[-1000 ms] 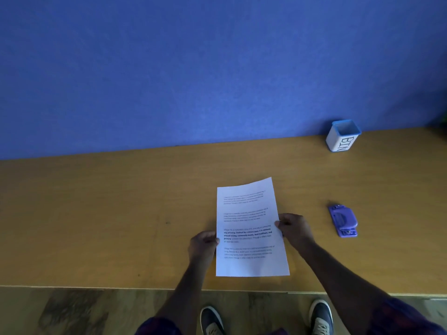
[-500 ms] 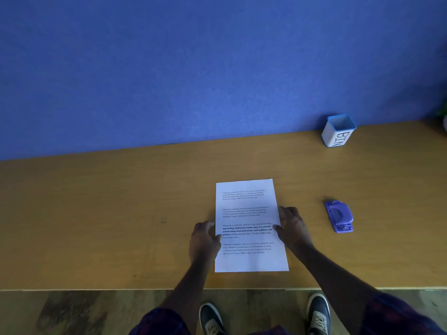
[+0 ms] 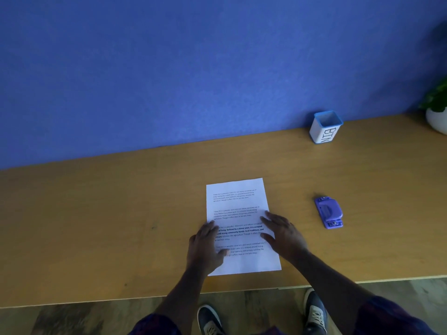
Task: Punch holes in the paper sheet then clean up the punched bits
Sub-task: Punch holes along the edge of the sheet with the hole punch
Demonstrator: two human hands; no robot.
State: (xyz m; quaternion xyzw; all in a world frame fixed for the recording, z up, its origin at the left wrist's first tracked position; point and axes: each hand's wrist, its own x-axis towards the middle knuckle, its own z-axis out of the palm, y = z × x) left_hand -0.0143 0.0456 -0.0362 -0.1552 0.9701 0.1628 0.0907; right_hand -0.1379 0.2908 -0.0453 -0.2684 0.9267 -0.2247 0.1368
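A white printed paper sheet (image 3: 238, 206) lies flat on the wooden table (image 3: 108, 226), near its front edge. My left hand (image 3: 206, 247) rests flat on the sheet's lower left part, fingers spread. My right hand (image 3: 283, 234) lies flat over the sheet's right edge, fingers apart. Neither hand holds anything. A purple hole punch (image 3: 329, 212) sits on the table to the right of the sheet, apart from my right hand. A small white cup with a blue rim, marked BIN (image 3: 325, 128), stands at the back right by the wall.
A blue wall (image 3: 193, 68) rises behind the table. A plant in a white pot (image 3: 436, 117) stands at the far right edge. My two shoes (image 3: 210, 320) show on the wooden floor below the table's front edge.
Both hands have moved from pinching the sheet's side edges to lying flat on top of it. The sheet has stayed about where it was.
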